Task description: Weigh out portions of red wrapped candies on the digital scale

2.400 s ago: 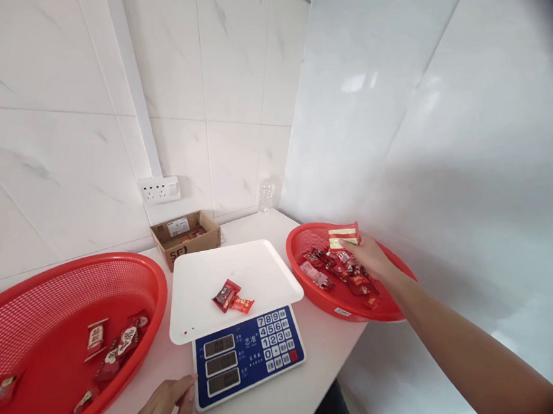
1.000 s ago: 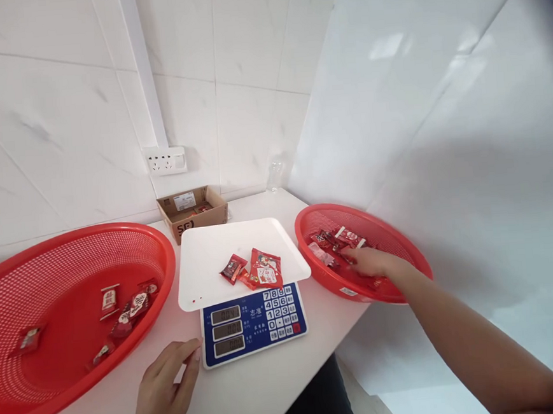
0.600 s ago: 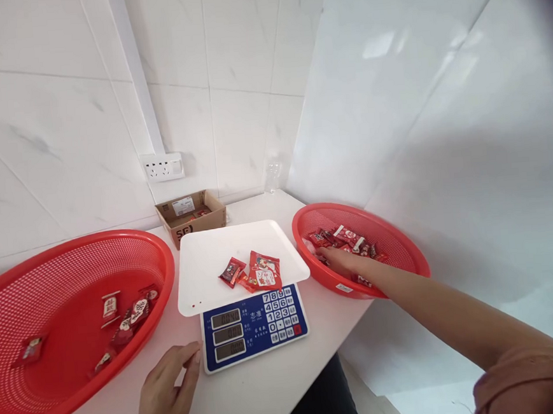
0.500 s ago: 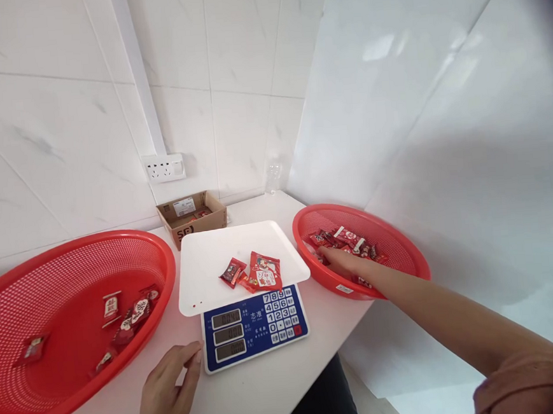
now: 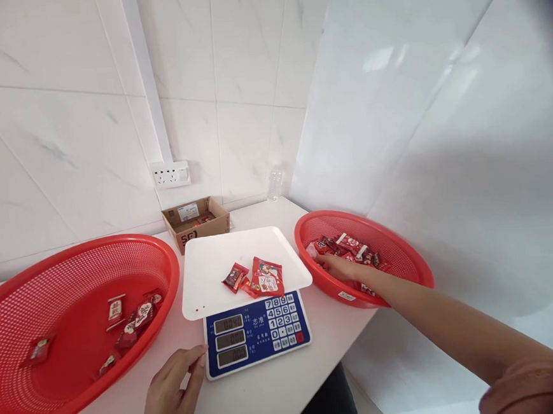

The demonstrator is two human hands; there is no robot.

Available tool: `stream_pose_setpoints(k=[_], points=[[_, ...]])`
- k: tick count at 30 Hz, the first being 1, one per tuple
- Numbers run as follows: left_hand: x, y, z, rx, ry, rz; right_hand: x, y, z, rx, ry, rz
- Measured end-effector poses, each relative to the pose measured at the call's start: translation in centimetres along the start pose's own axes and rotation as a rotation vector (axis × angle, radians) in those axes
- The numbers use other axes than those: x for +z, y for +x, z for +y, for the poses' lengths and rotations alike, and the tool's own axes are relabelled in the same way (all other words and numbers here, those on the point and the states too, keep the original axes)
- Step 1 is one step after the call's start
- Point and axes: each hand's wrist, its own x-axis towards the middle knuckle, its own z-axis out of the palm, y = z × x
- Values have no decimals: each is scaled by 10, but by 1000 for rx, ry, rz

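Note:
My right hand point(image 5: 339, 266) reaches into the small red basket point(image 5: 407, 257) on the right and rests on its heap of red snack packets point(image 5: 351, 246); its fingertips are buried among them, so whether they grip one cannot be made out. My left hand point(image 5: 170, 399) lies flat on the white counter, fingers apart, touching the front left corner of the blue scale point(image 5: 256, 331). On the scale's white pan point(image 5: 214, 263) lie three red packets point(image 5: 258, 278).
A large red basket point(image 5: 156, 255) holding several packets stands at the left. A small open cardboard box point(image 5: 196, 221) sits against the tiled back wall under a socket point(image 5: 170, 174). A clear bottle point(image 5: 275, 183) stands in the corner. The counter edge runs close below the scale.
A third, larger packet has come onto the scale pan. My right hand went back down into the small basket and slid toward its left side. My left hand stayed put.

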Motion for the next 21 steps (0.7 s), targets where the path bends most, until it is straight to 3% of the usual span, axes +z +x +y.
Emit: stream_pose_setpoints(k=[3, 7, 10, 12, 14, 16, 21], points=[[0, 0, -1, 16, 7, -3, -2, 4, 0, 47, -22, -49], [-1, 0, 0, 19, 9, -11, -22, 12, -4, 80, -58, -48], [-1, 0, 1, 16, 10, -13, -40, 16, -24, 84, -53, 49], [-1, 0, 2, 20, 9, -8, -41, 14, -46, 50, 88, 120], [-1, 1, 3, 20, 10, -7, -30, 8, -73, -24, 327, 44], [-1, 1, 2, 21, 10, -9, -10, 0, -100, -98, 421, -125], [-1, 1, 1, 3, 20, -3, 43, -11, -149, -266, 294, -295]])
